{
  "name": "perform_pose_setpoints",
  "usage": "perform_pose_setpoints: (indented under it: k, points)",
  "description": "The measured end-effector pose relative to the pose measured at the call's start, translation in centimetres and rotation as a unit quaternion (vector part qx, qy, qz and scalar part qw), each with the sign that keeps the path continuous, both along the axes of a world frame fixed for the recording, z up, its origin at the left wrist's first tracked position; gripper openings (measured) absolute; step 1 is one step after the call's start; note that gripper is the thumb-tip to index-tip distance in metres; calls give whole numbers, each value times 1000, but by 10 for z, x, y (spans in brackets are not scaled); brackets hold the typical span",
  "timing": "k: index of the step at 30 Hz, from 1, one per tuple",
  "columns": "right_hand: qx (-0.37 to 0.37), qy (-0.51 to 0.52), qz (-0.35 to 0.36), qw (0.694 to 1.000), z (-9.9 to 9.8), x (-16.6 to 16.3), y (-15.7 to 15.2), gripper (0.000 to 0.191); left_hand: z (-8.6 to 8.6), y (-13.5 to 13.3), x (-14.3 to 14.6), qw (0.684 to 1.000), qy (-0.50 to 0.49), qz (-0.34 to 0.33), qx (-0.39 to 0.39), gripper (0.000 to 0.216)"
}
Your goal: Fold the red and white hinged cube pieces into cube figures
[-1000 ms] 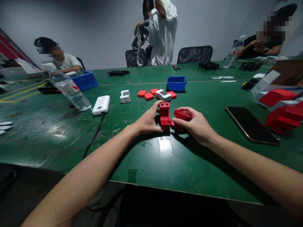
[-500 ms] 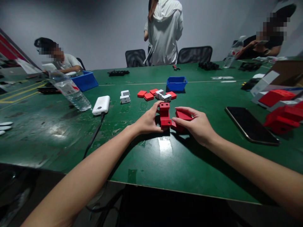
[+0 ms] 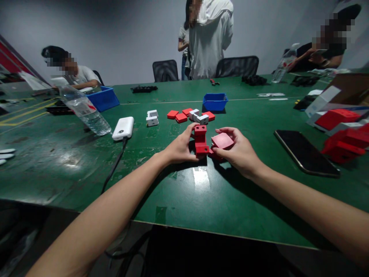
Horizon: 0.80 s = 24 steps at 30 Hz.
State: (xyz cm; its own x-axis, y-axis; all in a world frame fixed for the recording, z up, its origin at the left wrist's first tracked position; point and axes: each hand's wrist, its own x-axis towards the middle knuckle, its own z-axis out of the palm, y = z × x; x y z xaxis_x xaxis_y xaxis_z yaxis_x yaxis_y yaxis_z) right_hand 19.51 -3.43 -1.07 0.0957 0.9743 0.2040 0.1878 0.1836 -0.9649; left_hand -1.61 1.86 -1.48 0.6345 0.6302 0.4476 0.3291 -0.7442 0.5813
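Note:
My left hand [image 3: 181, 146] is closed around a red U-shaped block [image 3: 200, 139] with small holes in its ends, held upright on the green table. To its right, my right hand [image 3: 244, 156] grips a flat red square block [image 3: 223, 141] between thumb and fingers, its broad face catching the light. Beneath that square block another red piece shows in part; whether the two are joined I cannot tell. Beyond my hands lie several red square blocks [image 3: 181, 118] and white U-shaped blocks [image 3: 203, 120], with one more white block [image 3: 152, 118] off to the left.
A white power bank [image 3: 123, 128] with a black cable and a tilted water bottle [image 3: 86, 112] are at left. On the right lie a phone [image 3: 305, 152] and larger red parts [image 3: 343, 144]. A blue bin [image 3: 215, 102] stands farther back. Several people are around the table.
The square block in my right hand has turned, so its broad face now tilts up into the light. My left hand stays put. The standing person behind the table has shifted right.

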Motion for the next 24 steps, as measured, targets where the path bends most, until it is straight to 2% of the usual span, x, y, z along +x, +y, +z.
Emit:
perform_pose_setpoints:
  k: [3,8,11,16,24]
  points:
    - [-20,-9,-15,1000,1,1,0,63,0,0,0,1000,1,3,-4,100]
    - [4,23,16,1000,2,0,-1,63,-1,1,-1,1000,0,-4,-1,100]
    - [6,49,15,999,1,0,0,62,0,1,-1,1000,1,-5,-2,101]
    - [-6,67,23,997,3,-1,0,51,0,1,-1,1000,-1,-6,1,101]
    - [10,99,28,995,10,-5,-4,52,-1,1,-1,1000,3,0,-3,101]
